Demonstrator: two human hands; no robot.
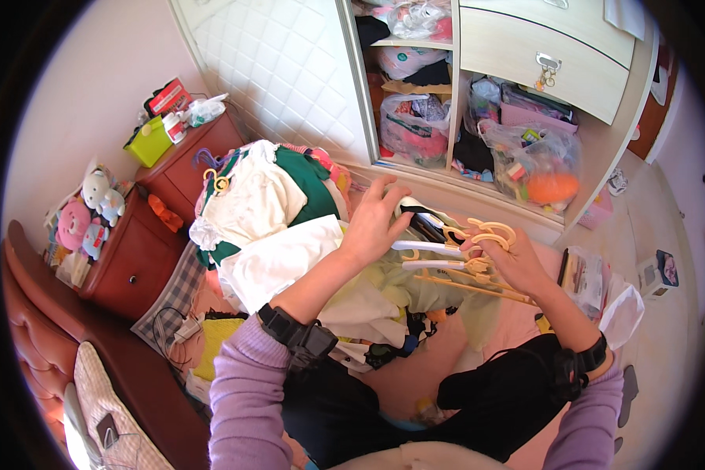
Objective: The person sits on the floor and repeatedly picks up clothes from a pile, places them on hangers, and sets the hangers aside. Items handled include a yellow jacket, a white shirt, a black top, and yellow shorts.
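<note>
My right hand (508,258) grips several yellow plastic clothes hangers (493,235) by their hooks, right of the middle. Some of them have white parts along the arms. My left hand (376,223) is at the collar of a pale garment (408,205) with a dark inside, which is around one hanger; its fingers are bent, and their hold on the cloth is partly hidden. Below the hangers lie pale green and cream clothes (370,299). To the left, a pile holds a white garment (276,252), a cream top (258,194) and a dark green garment (311,188).
An open wardrobe (455,117) with bagged items stands ahead. Reddish-brown bedside cabinets (135,258) with plush toys (73,226) and a green box (150,144) are at the left. A power strip (188,329) with cables lies on the bed. A plastic bag (621,314) is at the right.
</note>
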